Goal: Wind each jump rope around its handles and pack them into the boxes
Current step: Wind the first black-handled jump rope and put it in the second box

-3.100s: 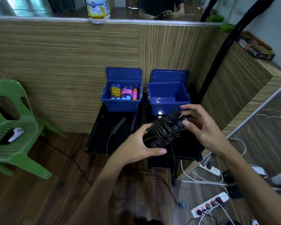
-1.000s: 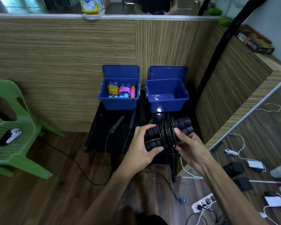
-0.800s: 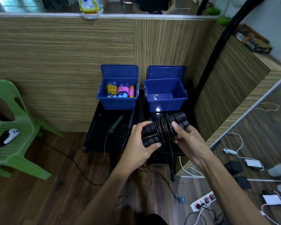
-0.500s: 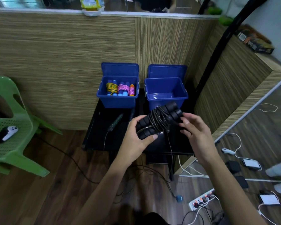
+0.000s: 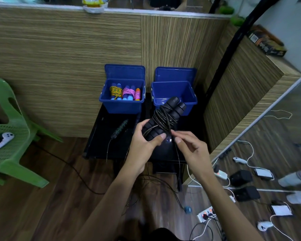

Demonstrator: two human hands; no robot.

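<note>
– Where does the view come from?
– From the person's head, looking forward and steeply down. Only this one view, so nothing is shared with another.
– How near?
– Both forearms reach up from the bottom edge; the left hand (image 5: 142, 138) and right hand (image 5: 192, 150) sit near the centre, close below the lens. The black table (image 5: 111, 143) and striped wall (image 5: 68, 58) lie beyond. Wide lens, edges bend.

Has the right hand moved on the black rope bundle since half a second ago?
Yes. The right hand has come in beneath the black jump rope bundle and now pinches the loose cord, nearer the viewer than the empty blue box.
</note>
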